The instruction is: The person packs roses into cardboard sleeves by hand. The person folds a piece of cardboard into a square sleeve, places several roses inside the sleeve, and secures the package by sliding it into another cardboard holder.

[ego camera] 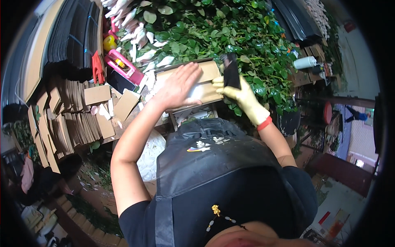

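Note:
My bare left hand (180,86) lies flat, palm down, on a brown cardboard sheet (209,71) with a dark back edge. The sheet sits on the bench in front of me, with a crease across its middle. At the sheet's right end is my right hand (237,89), in a pale yellow rubber glove with a red band at the wrist. It grips a flat black object (232,72), whose far end is blurred. Beyond the sheet spread leafy green stems (200,40), and white-wrapped flower heads (135,24) lie at their left.
Cardboard pieces (78,126) stand stacked at the left, below tall black sheets (74,34). A pink holder (125,66), a dark-screened device (120,81) and a red glove (98,68) are nearby. A white cylinder (305,62) lies at the right. Below the bench stands a white-lined container (151,157).

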Available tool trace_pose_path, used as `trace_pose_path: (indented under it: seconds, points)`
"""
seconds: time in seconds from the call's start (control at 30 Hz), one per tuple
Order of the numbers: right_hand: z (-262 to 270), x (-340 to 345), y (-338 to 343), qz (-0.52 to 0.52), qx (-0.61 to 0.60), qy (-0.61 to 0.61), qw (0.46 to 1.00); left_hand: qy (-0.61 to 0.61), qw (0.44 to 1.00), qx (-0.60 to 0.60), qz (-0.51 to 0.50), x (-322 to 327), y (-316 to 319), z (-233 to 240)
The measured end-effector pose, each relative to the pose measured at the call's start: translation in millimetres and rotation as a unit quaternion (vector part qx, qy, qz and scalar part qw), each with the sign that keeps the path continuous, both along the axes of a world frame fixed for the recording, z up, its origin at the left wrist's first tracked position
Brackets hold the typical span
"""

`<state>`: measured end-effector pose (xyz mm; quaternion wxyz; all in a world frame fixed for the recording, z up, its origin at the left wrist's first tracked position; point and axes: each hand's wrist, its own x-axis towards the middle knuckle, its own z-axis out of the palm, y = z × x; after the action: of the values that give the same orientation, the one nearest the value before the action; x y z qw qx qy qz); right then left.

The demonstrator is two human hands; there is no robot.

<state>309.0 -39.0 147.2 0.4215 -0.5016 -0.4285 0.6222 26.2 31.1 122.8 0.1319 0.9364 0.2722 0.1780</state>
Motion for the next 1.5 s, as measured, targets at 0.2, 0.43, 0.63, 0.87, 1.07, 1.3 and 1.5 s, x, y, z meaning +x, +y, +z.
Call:
trace_pose_path:
  seconds: [0.2, 0.43, 0.63, 0.87, 1.07, 1.3, 1.5]
  points:
    - [10.2, 28.1, 1.6, -0.145, 0.058, 0.048, 0.987, 0.025, 1.0, -0.006, -0.009, 7.8, -4.8, -17.2]
    - [83.2, 8.7, -15.7, 0.212, -0.153, -0.393, 0.882, 0.058, 0.998, 0.018, -0.008, 7.5, -13.5, -20.2]
    - [85.2, 6.7, -6.9, 0.232, -0.187, -0.522, 0.799, 0.06, 0.998, 0.031, -0.019, 9.5, -13.3, -19.6]
    - [62.3, 6.7, -3.2, 0.245, -0.174, -0.474, 0.827, 0.084, 0.996, 0.033, -0.016, 9.0, -12.0, -21.5]
    - [82.6, 7.2, 1.7, 0.252, -0.165, -0.502, 0.811, 0.048, 0.999, 0.009, -0.011, 6.4, -13.7, -14.5]
    - [95.6, -22.7, -15.4, 0.126, 0.116, -0.44, 0.882, -0.457, 0.74, -0.446, 0.213, 9.9, -89.4, -1.9]
    - [9.1, -69.2, 18.3, 0.042, 0.089, 0.068, 0.993, -0.589, 0.626, -0.402, 0.317, -20.7, -119.7, -18.4]
